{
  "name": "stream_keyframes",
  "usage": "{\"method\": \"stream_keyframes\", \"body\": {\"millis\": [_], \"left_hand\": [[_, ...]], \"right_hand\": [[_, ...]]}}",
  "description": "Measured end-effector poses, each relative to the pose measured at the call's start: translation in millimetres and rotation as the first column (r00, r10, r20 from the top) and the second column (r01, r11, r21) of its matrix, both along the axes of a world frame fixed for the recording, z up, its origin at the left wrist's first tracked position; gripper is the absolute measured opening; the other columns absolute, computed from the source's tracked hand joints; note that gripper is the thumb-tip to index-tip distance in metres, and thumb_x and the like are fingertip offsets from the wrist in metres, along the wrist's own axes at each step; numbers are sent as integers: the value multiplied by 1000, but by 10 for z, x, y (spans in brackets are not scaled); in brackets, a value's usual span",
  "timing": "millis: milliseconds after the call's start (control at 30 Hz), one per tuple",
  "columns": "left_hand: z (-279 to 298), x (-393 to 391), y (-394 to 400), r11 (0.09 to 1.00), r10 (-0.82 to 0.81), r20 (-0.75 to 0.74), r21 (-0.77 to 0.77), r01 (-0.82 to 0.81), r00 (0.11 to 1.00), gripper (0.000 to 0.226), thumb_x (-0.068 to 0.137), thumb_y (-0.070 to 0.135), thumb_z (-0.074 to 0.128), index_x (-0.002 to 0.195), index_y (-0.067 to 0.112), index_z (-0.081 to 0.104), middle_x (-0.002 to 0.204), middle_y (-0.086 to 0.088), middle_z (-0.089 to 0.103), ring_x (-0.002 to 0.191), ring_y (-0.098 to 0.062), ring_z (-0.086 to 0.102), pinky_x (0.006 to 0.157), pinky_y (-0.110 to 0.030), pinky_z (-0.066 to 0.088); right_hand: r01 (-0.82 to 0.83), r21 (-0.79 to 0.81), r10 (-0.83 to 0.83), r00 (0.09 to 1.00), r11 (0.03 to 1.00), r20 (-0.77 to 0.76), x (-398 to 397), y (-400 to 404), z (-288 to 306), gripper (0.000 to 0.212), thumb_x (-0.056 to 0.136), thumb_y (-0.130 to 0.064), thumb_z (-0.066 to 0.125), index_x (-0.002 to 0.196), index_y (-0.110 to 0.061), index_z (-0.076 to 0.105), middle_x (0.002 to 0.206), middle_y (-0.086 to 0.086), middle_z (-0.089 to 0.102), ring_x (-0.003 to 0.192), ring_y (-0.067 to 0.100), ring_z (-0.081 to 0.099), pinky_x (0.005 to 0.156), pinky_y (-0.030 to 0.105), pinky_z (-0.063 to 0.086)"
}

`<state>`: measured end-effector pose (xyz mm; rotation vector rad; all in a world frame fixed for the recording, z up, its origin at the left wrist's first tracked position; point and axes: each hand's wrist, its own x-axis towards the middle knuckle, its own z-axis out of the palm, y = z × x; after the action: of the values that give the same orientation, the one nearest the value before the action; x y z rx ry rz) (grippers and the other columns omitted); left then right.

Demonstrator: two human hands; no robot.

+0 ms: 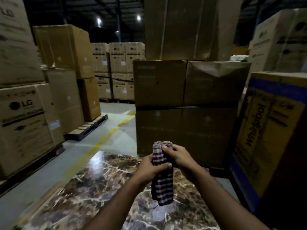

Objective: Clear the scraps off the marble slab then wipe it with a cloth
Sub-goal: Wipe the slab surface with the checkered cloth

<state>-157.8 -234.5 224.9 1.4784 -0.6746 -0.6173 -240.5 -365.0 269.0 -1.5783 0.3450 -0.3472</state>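
Observation:
A dark checked cloth (162,188) hangs bunched above the marble slab (93,185), which is brown with white veins and glossy. My left hand (150,168) grips the cloth around its middle, thumb across the front. My right hand (177,155) grips the cloth's upper end just behind and to the right. The cloth's lower end dangles free over the slab. I see no scraps on the visible part of the slab.
Stacked cardboard boxes (186,103) stand just beyond the slab's far edge. A yellow box (267,127) stands close on the right. More boxes on pallets (28,123) line the left. A grey floor aisle with a yellow line (106,135) runs ahead left.

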Motion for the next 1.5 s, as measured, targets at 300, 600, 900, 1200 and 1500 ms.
{"method": "stream_keyframes", "body": {"millis": [300, 600, 900, 1200, 1500], "left_hand": [[-263, 536, 840, 987, 141, -124, -55, -149, 982, 36, 95, 35, 64, 131, 26, 62, 117, 3, 75, 107, -17, 72, 85, -34, 57], [-649, 1508, 2113, 913, 373, -160, -114, -393, 914, 23, 102, 19, 57, 119, 10, 68, 106, -5, 78, 97, -20, 74, 77, -27, 58], [-1226, 2255, 3464, 935, 346, -179, 151, -322, 921, 59, 78, 21, 88, 127, 23, 55, 115, -4, 73, 101, -19, 73, 90, -39, 59], [-1734, 2971, 4099, 868, 442, -133, 311, -386, 887, 17, 97, 27, 67, 112, 19, 71, 109, 9, 74, 97, -5, 71, 81, -18, 52], [-2275, 3662, 4478, 737, 645, -211, 423, -526, 734, 35, 84, 2, 79, 114, 15, 67, 109, -11, 68, 96, -19, 66, 77, -26, 57]], "right_hand": [[-51, 135, 53, 999, 990, -13, 870, 682, -456, 26, 96, -35, 66, 108, -14, 76, 102, 6, 79, 97, 22, 75, 87, 41, 57], [-263, 158, 275, 960, 952, -58, 1935, 1965, -877, 23, 101, -18, 59, 122, -12, 68, 115, 8, 76, 98, 19, 74, 79, 37, 61], [-159, 275, 222, 951, 948, -216, 2804, 3008, -1257, 18, 97, -16, 66, 115, -11, 68, 100, 6, 75, 79, 18, 71, 60, 29, 57], [-375, 144, 401, 826, 916, -396, 3884, 3115, -1852, 22, 99, -21, 65, 117, -10, 61, 91, 11, 65, 77, 22, 60, 61, 29, 50], [-456, 52, 416, 751, 888, -513, 5106, 3157, -2485, 13, 89, -18, 76, 92, -18, 64, 80, 5, 64, 68, 16, 55, 61, 27, 40]]}}
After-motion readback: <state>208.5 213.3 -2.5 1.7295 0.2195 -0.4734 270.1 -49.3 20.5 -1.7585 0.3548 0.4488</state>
